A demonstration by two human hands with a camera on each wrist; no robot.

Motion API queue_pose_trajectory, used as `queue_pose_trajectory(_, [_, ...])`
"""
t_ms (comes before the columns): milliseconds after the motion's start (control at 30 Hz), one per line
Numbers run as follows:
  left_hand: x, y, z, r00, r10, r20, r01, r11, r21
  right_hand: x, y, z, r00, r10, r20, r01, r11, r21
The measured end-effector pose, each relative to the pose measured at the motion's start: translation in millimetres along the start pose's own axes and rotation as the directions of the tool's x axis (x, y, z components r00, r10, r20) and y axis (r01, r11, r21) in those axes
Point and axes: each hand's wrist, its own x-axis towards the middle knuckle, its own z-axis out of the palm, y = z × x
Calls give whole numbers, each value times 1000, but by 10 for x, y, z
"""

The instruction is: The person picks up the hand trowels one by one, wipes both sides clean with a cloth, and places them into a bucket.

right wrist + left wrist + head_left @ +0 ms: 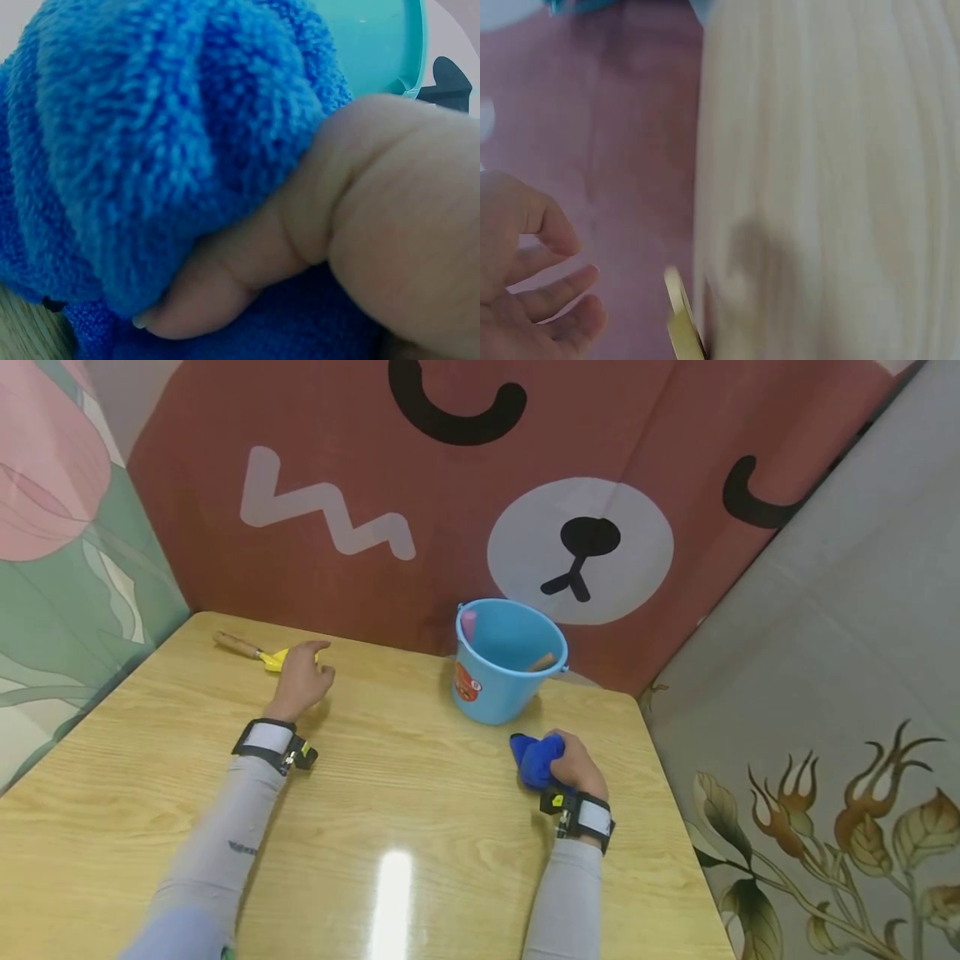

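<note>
In the head view, my right hand (579,765) grips a bunched blue cloth (537,762) just in front of the light-blue bucket (487,687). The right wrist view shows the thumb (217,292) pressed against the fluffy fabric; the other fingers are mostly hidden. At the far left, my left hand (298,680) hovers by a small garden tool with a wooden handle (237,644) and a yellow head (274,661), which it partly covers. In the left wrist view its loosely bent fingers (559,292) hold nothing and stay apart from the yellow head (682,324).
Inside the bucket lean a pink item (468,625) and a wooden handle end (543,662). The bucket stands near the back edge of the wooden table (420,810). Behind is a brown curtain (337,585) with a bear face; a patterned cloth (825,710) hangs at the right.
</note>
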Motion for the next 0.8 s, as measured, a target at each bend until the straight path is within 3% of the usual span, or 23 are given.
queue_pose_trajectory(133, [13, -345, -193, 999, 15, 35, -21, 988, 153, -4, 22, 3, 1000, 8, -11, -8, 1000, 1])
queue_pose_trajectory(233, [19, -569, -308, 994, -41, 102, 14, 967, 255, -3, 29, 5, 1000, 7, -16, -7, 1000, 4])
queue_pose_trajectory(300, [12, -667, -369, 981, -118, 152, 75, 962, 264, -2, 19, 5, 1000, 5, -17, -5, 1000, 5])
queue_pose_trajectory(433, [43, -846, -395, 941, -240, 240, 184, 954, 235, -5, 5, 5, 1000, 5, -27, -5, 1000, 6])
queue_pose_trajectory(500, [65, -913, -393, 922, -282, 265, 218, 944, 249, -9, -10, 3, 1000, 1, -31, -1, 1000, 7])
queue_pose_trajectory(633, [84, -987, -425, 902, -338, 268, 240, 909, 340, -12, -26, 13, 1000, -1, -17, 1, 1000, 13])
queue_pose_trajectory(800, [77, -831, -486, 911, -342, 230, 222, 876, 427, -1, -2, 13, 1000, 11, -16, -10, 999, 32])
